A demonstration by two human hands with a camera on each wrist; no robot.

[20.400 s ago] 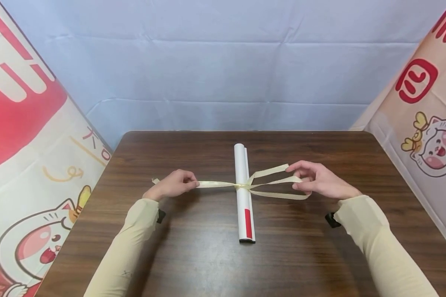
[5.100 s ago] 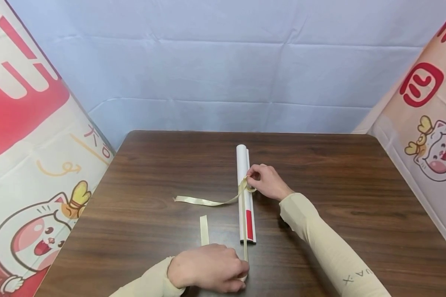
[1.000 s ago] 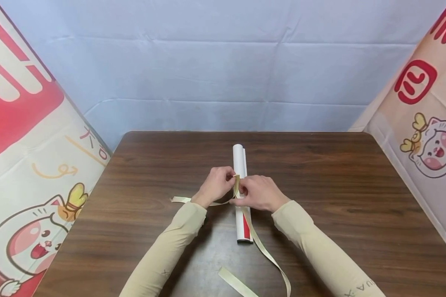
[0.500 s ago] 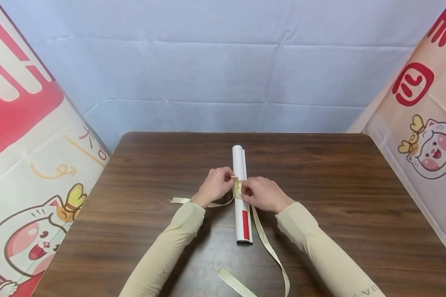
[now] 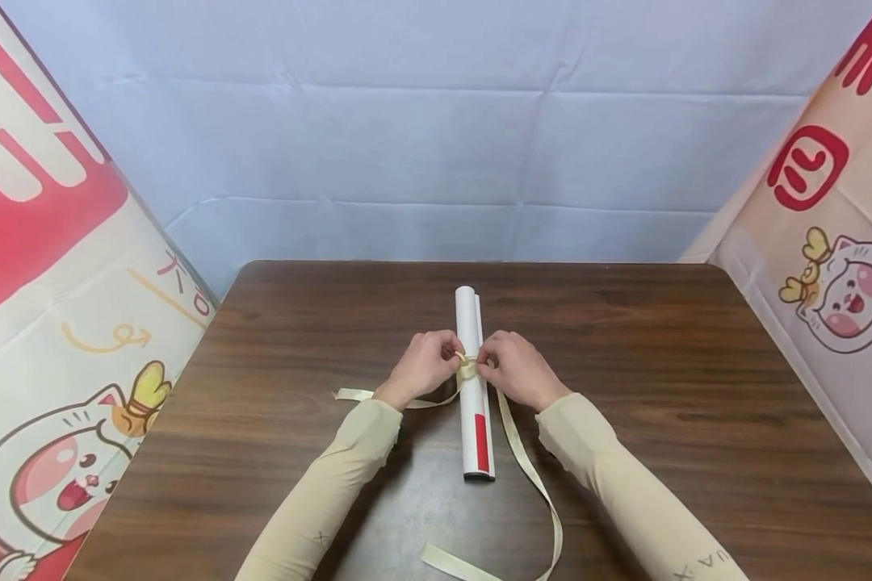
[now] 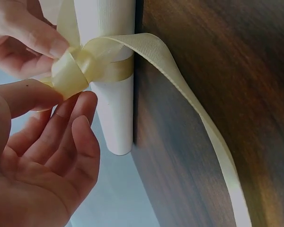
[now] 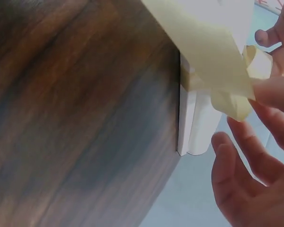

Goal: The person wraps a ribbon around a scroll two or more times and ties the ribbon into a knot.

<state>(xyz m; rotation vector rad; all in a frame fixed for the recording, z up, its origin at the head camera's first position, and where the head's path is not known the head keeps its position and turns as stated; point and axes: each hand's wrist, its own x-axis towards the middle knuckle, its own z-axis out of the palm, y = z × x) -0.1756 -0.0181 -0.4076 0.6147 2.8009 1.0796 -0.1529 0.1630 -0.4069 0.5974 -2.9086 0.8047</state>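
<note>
A white paper roll (image 5: 468, 319) with a red patch near its front end lies lengthwise on the table. Pale yellow ribbon (image 5: 529, 470) wraps its middle, and a loose knot with loops (image 6: 72, 74) sits on top. My left hand (image 5: 423, 365) pinches a loop of that ribbon between thumb and forefinger; its other fingers are bent loosely. From the other side, my right hand (image 5: 521, 371) pinches the ribbon close to the knot, as the right wrist view also shows. One ribbon tail (image 5: 354, 394) runs left under my left wrist; the other curves toward the table's front.
The brown wood-grain table (image 5: 625, 323) extends around the roll on all sides. A pale blue cloth (image 5: 421, 145) hangs behind it, and printed panels with cartoon cats (image 5: 65, 476) stand at left and right.
Earlier my hands held the ribbon ends apart, then my left hand drew one tail frontward. In the last second both hands work at the middle, and the upright loop has sunk into a smaller knot.
</note>
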